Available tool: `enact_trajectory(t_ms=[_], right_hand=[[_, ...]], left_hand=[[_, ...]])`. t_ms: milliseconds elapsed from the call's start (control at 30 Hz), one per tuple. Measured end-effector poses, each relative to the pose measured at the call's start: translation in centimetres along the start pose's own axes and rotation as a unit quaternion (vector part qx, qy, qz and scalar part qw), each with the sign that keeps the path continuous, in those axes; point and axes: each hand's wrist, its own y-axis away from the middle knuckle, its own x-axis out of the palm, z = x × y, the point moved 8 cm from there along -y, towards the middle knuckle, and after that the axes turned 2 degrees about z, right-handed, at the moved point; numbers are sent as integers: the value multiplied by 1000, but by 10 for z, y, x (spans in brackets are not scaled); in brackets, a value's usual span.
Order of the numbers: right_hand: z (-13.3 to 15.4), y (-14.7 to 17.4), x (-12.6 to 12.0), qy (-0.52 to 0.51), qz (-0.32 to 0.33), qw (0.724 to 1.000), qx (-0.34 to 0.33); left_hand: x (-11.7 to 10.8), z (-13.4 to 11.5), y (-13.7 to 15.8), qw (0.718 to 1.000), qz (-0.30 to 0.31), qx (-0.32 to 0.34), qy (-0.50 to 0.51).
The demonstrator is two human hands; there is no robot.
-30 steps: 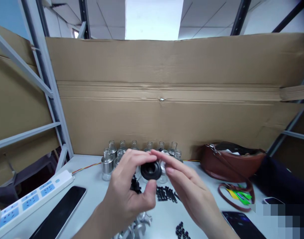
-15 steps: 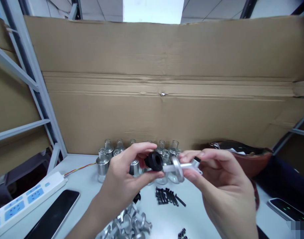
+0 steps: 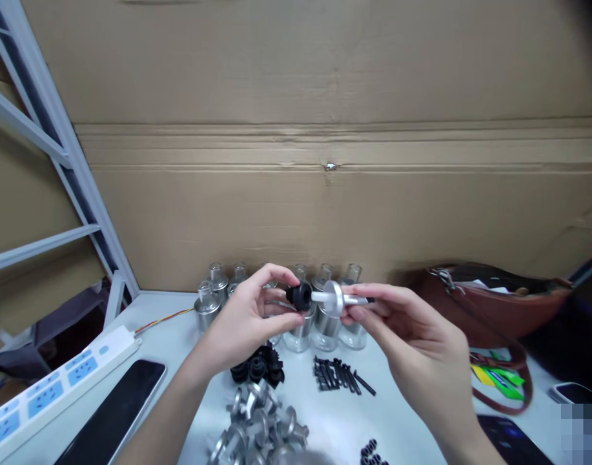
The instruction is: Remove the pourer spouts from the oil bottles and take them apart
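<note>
My left hand point(image 3: 242, 323) pinches a round black stopper-like part point(image 3: 299, 296) between thumb and fingers, its hollow end turned right. In my right hand point(image 3: 416, 339) is a silver metal fitting point(image 3: 333, 299) with a round flange and a thin stem. The stem's left end meets the black part's opening; whether it sits inside I cannot tell. A dark tip shows at the fitting's other end, partly behind my fingers. Below the hands lie a heap of similar black parts point(image 3: 257, 367), a heap of silver fittings point(image 3: 257, 426) and several black pins point(image 3: 341, 376).
Glass bottles with silver bands point(image 3: 354, 334) stand along the cardboard wall point(image 3: 218, 206). Small black rings point(image 3: 372, 452) lie near the front. To the left are a power strip point(image 3: 63, 381) and a phone point(image 3: 112, 413). A brown bag point(image 3: 503, 313) rests on the right.
The view has tilted down, bringing more of the table into sight. My right hand has turned the fitting, and its far end is more covered by my fingers. Both hands keep their holds.
</note>
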Motion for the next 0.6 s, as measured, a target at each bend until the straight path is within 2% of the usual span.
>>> enact_trajectory(t_ms=[167,367,533,600], right_hand=[[4,4,-2,71,-6,997,-42],[16,7,0,94,8,990,-107],[34,12,4,181,21,966,-182],[39,14,7,179,33,962,-205]], left_hand=[[-10,-10,0,998,-45,51,18],[-5,-14,2,998,-29,58,9],[-2,-18,6,997,-13,74,11],[-1,-21,8,996,-2,85,4]])
